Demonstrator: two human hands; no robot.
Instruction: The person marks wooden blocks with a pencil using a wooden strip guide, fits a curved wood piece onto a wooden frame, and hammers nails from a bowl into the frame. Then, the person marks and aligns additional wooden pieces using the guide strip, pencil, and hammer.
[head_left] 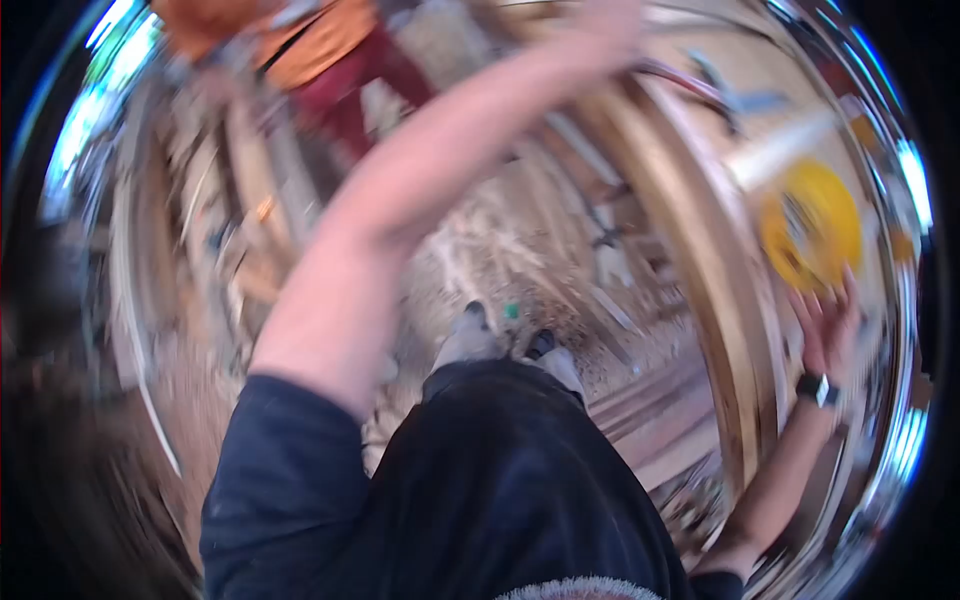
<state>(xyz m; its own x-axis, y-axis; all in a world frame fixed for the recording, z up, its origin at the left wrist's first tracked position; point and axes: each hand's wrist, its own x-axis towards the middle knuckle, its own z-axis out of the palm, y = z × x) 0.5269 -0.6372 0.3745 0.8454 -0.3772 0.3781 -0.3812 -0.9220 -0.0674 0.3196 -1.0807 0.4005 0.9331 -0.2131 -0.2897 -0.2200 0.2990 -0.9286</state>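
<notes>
Yellow round object (812, 225), roughly disc-shaped and softened by blur, lying flat-looking on the worktop (690, 45) at the right of the view. Just below it, right hand (830, 330), palm-up or palm-down impossible to say, fingers spread and loosely open, tips at the object's lower edge; cannot tell whether touching or only very near. Dark watch (820, 389) with a pale, bright face around the right wrist. Beyond the object's upper side, a pale strip (785, 150), then a blue-grey tool (760, 102) and a red-and-dark tool (690, 85), both too smeared to identify. Left hand (608, 35) at the top edge of the view, arm stretched across the front of the body, near the red-and-dark tool; too blurred to tell whether gripping or empty. Thick wooden beam (722, 300), curved in the view, along the worktop's near side. Below, dark clothing on the wearer, dark shoes (541, 345) among sawdust and wood scraps, with a small green bit (511, 311) between them. At upper left, another person in an orange top (325, 40) and dark red trousers, beside long pieces of wood (200, 190).
</notes>
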